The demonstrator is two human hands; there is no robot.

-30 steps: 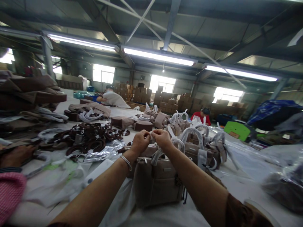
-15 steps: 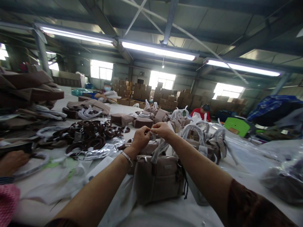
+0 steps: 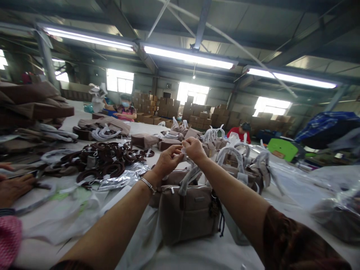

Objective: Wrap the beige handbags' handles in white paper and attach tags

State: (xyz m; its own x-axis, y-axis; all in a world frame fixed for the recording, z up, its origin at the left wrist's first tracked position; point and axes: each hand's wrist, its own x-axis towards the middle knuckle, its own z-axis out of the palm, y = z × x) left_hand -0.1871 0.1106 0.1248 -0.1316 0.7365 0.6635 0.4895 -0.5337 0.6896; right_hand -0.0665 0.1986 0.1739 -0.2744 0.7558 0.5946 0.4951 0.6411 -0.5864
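My left hand (image 3: 168, 160) and my right hand (image 3: 194, 150) meet above a taupe handbag (image 3: 187, 213). My right fingers are closed in a pinch at a small whitish piece (image 3: 183, 150), too small to name. The left fingers are curled toward the same piece, their tips close to the right hand. The handbag stands upright, with a zip along its top, a small plate on its front and a dark tasselled charm (image 3: 216, 210) at its right side. A handle (image 3: 189, 179) in pale wrapping rises below my hands, its upper part hidden.
Coiled brown straps (image 3: 109, 161) lie in a heap at left beside clear plastic film (image 3: 123, 178). More wrapped-handle bags (image 3: 230, 161) stand behind and to the right. A co-worker's hand (image 3: 18, 187) rests at the left edge. Plastic-covered goods (image 3: 337, 213) lie at right.
My left fingers have loosened and spread a little, and both hands have risen slightly. A co-worker at the back left has straightened and lifted a whitish bundle. A second hand appears at the left edge.
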